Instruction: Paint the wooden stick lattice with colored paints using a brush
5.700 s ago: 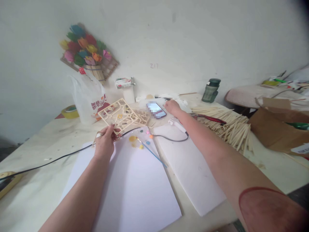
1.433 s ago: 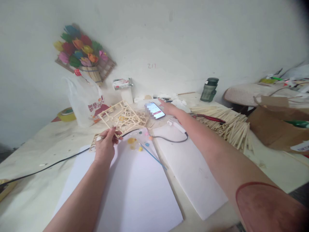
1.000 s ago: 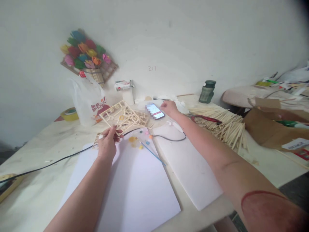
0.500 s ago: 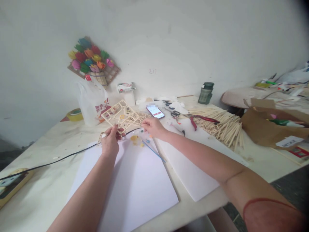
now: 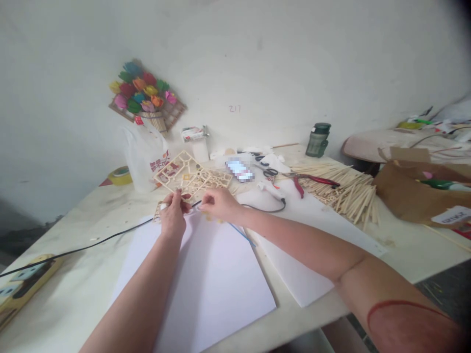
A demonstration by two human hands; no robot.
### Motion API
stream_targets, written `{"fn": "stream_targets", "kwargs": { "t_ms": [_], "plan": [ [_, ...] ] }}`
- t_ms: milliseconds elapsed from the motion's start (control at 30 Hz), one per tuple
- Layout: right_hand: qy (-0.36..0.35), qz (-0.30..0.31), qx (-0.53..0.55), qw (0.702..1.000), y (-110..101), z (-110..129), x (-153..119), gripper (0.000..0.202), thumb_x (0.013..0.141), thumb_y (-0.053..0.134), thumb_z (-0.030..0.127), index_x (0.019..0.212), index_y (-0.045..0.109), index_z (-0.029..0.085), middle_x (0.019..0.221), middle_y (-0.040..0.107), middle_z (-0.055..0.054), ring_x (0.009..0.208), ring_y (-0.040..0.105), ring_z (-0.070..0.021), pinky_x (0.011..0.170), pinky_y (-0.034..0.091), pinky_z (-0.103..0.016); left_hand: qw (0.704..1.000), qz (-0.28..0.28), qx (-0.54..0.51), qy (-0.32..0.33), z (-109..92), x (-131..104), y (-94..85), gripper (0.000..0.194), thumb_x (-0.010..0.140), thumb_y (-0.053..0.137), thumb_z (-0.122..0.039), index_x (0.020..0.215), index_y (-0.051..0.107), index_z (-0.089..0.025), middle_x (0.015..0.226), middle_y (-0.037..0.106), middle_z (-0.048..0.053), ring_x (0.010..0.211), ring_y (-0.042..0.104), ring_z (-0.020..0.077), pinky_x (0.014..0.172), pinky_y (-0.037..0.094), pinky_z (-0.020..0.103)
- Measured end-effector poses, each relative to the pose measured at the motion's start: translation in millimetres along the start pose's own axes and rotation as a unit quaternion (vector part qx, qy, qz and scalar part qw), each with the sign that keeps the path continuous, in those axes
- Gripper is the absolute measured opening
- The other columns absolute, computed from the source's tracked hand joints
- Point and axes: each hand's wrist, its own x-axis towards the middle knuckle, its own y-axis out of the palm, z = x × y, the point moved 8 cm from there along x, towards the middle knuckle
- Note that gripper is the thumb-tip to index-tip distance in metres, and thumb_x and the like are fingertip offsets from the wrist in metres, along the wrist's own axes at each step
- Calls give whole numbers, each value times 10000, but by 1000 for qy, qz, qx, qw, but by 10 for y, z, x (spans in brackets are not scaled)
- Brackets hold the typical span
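Pinching with the left grip [image 5: 172,211] a pale wooden lattice frame [image 5: 180,172] by its near corner, held at a slant near the far edge of a white sheet [image 5: 221,289] on the desk [image 5: 79,289]. Poised just beside with the right grip [image 5: 220,202], fingertips drawn together; cannot tell about anything between them. Lying beyond, a phone [image 5: 239,169]; to the right, black-handled scissors [image 5: 271,172], red-handled pliers [image 5: 318,180] and heaped wooden sticks [image 5: 356,201].

Number 217 [image 5: 234,109] (Z-like 2) on wall [image 5: 265,63], red characters [image 5: 158,164] on plastic bag [image 5: 140,159], too blurred
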Motion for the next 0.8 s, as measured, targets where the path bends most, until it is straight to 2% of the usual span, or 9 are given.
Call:
{"fn": "stream_targets", "kwargs": {
  "t_ms": [200, 467, 633, 800],
  "plan": [
    [-34, -5, 16, 999, 56, 84, -45, 220, 665, 684, 51, 539, 548, 169, 597, 557, 51, 638, 511, -94, 655, 378, -222, 999, -19, 29, -1, -36, -18, -8, 403, 652, 697, -530, 766, 567, -166, 711, 669, 9, 434, 521, 72, 417, 337, 198],
    [3, 30, 113, 993, 138, -1, -115, 143, 723, 700, 141, 605, 630, 182, 522, 549, 66, 554, 517, -95, 607, 390, -227, 1000, -7, 25, 5, 4, -2, -3, 367, 703, 672, -523, 790, 562, -184, 646, 652, -9, 452, 558, 96, 443, 383, 205],
    [-11, 41, 82, 996, 153, 20, -152, 189, 765, 653, 147, 588, 596, 182, 552, 565, 50, 574, 517, -92, 609, 373, -217, 1000, -17, 16, 14, -9, -11, 7, 338, 713, 671, -500, 767, 555, -187, 678, 663, -4, 460, 573, 105, 432, 390, 211],
    [-39, 51, 11, 998, 144, 121, -170, 281, 808, 573, 160, 549, 466, 179, 571, 501, 45, 585, 440, -85, 589, 313, -219, 999, -18, 24, 23, -25, -29, 25, 293, 754, 647, -464, 710, 525, -202, 487, 569, -44, 423, 540, 107, 439, 382, 203]
  ]
}}
